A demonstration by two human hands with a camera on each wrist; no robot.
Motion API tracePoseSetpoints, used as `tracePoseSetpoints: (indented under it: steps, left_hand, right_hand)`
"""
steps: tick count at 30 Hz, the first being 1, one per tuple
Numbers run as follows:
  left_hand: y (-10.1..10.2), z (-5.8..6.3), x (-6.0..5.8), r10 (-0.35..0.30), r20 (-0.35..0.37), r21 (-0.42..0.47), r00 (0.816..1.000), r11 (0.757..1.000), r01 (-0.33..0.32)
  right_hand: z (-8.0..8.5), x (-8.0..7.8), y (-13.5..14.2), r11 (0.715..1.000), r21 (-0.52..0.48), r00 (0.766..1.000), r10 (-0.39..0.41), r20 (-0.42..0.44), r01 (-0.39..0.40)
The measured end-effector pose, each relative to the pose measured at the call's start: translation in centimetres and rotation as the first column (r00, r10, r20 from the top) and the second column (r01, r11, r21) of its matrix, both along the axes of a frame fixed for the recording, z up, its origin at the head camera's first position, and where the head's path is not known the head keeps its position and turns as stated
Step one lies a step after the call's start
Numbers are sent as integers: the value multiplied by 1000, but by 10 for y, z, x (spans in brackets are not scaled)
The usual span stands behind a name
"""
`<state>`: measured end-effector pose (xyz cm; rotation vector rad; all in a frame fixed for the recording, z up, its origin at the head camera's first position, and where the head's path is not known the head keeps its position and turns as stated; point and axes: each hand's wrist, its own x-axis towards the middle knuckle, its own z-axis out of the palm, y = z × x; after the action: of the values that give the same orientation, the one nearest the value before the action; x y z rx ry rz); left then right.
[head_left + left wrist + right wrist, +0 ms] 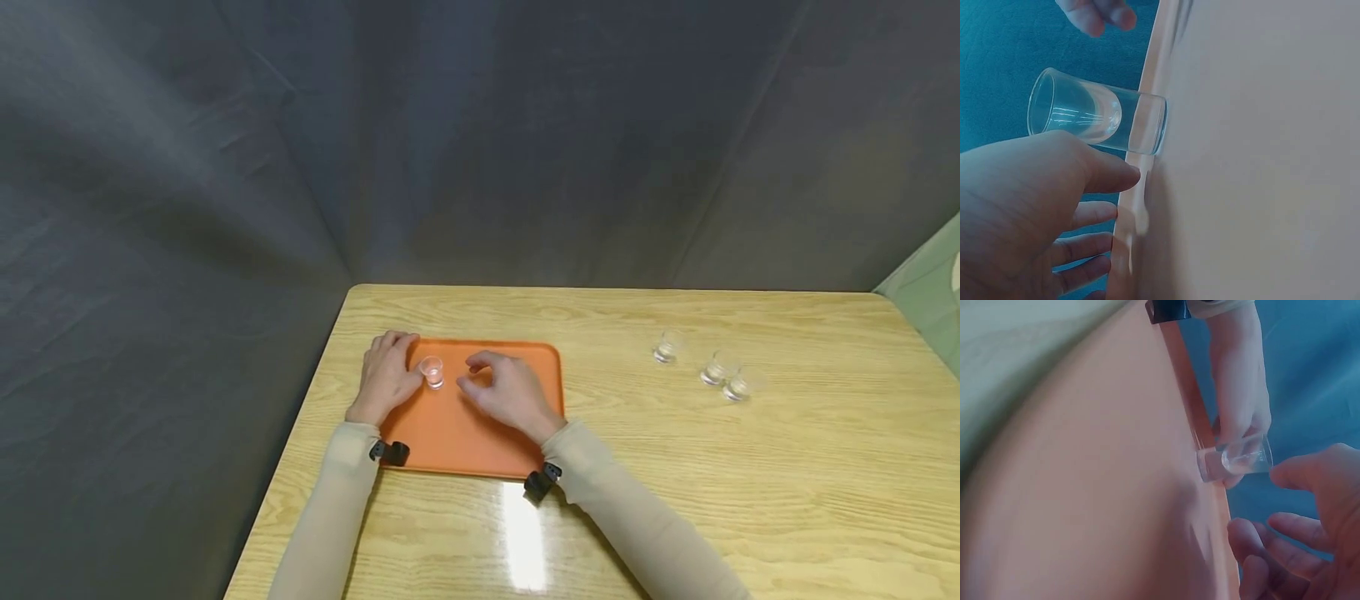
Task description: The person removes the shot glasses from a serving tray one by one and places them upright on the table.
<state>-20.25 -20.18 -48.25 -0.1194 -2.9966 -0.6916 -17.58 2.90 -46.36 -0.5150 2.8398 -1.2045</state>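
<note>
A small clear shot glass (432, 372) stands upright on an orange tray (465, 442), towards its far left part. My left hand (387, 377) is beside the glass at the tray's left side, with its thumb close to it. In the left wrist view the thumb (1107, 169) overlaps the glass (1094, 112) in the picture; whether they touch I cannot tell. To the right of the glass, my right hand (510, 392) hovers over the tray with loosely bent fingers and nothing between them. The right wrist view has the right hand (1310, 531) apart from the glass (1235, 459).
Three more clear glasses, the left one (666, 347), the middle one (718, 367) and the right one (738, 384), stand on the wooden table (637, 433) right of the tray. Dark cloth (510, 167) hangs behind the table and along its left side.
</note>
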Motion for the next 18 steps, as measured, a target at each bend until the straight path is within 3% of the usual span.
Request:
tracePoseSetpoints:
  steps: [10,18]
  left_hand:
    - [1,-1,1,-8,7,3,1000,1000,8]
    - [1,0,2,-6,-1,-11,1000,1000,6]
  right_hand:
    - [-1,-3,-16,999,-20,1000,28,-11,-29]
    - [1,-7,-27,999,-47,997,29,69,-26]
